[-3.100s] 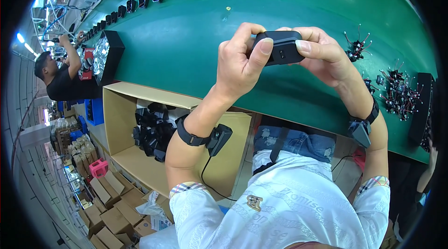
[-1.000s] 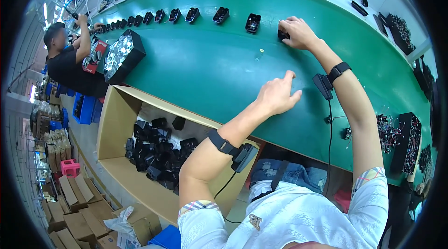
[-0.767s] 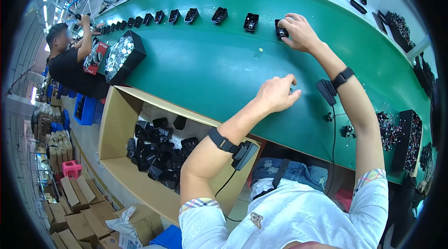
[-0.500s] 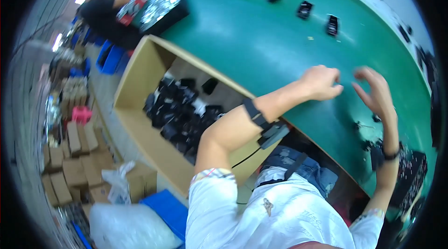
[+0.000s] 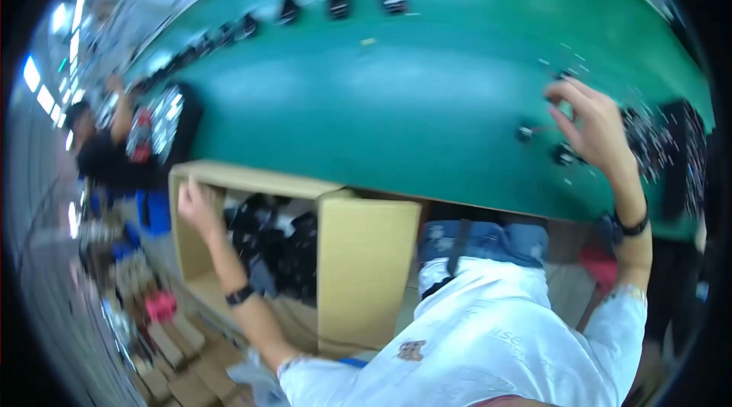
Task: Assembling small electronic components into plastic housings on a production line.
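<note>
My left hand point(image 5: 200, 209) reaches out at the far left, over the end wall of a large cardboard box point(image 5: 366, 270). It is blurred, and whether it touches the wall or holds anything does not show. Inside the box lies a heap of black pieces point(image 5: 263, 243). My right hand point(image 5: 595, 125) is over the green table point(image 5: 435, 102) on the right, thumb and fingers curved but apart, nothing visible between them. Close to its fingertips is a small black part with thin pins point(image 5: 564, 74). Other small black parts point(image 5: 566, 154) lie below that hand.
A row of black pieces point(image 5: 338, 3) runs along the table's far side. At the right edge stands a dark bin point(image 5: 682, 155) beside a pile of pinned parts point(image 5: 644, 144). On the far left, another person point(image 5: 114, 155) works beside a silvery-lined black box point(image 5: 183, 121). Cartons point(image 5: 202, 376) cover the lower left floor.
My view has turned, shifting the scene. My left hand has gone from above the table to the far end of the cardboard box. My right hand is now by the small parts.
</note>
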`<move>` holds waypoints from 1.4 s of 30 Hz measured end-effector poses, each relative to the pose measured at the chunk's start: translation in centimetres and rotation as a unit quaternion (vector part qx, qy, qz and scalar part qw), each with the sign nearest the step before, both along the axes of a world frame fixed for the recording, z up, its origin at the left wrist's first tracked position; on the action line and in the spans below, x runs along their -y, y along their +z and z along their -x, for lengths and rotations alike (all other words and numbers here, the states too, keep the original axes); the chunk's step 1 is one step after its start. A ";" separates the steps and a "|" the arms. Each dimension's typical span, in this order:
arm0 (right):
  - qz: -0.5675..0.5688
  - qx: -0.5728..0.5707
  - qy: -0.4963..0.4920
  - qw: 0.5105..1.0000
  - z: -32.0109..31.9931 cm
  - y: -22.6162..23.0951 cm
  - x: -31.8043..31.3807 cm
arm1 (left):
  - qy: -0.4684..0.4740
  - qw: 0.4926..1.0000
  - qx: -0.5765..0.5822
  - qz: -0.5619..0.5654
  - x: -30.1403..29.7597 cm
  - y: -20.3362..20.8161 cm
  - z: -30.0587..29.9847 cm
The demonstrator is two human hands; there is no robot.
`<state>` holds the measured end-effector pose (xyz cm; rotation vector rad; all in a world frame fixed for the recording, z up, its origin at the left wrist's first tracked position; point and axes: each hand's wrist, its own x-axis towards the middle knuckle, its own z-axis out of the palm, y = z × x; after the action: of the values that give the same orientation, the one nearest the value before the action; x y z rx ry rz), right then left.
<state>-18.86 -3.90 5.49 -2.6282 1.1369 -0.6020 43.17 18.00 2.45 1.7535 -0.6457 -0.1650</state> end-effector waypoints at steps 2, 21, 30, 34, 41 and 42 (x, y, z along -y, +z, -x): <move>-0.019 -0.017 0.008 1.000 1.6 0.5 0.0 | -0.044 0.967 0.174 -0.180 -5.2 -5.1 -5.2; -0.029 -0.054 0.077 0.995 2.2 -4.9 -1.2 | -0.261 0.865 0.020 -0.428 -1.8 -14.6 -0.6; -0.023 -0.019 0.130 0.991 1.2 -4.9 -0.5 | 0.086 0.976 0.004 -0.199 -9.0 -3.1 -10.3; -0.005 -0.029 0.126 0.992 1.7 -5.5 -0.4 | 0.064 0.992 -0.109 -0.027 -4.4 1.5 -4.9; 0.022 0.013 0.109 0.994 1.5 -3.8 -0.4 | -0.339 0.892 -0.291 -0.067 9.4 6.5 14.7; 0.026 0.005 0.122 0.992 0.3 -3.0 -0.5 | -0.374 0.880 -0.276 -0.096 10.7 6.1 16.9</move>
<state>-19.15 -3.39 2.53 -2.7474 0.7886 -0.6015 26.29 7.32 8.59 1.4450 -0.8618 -1.2543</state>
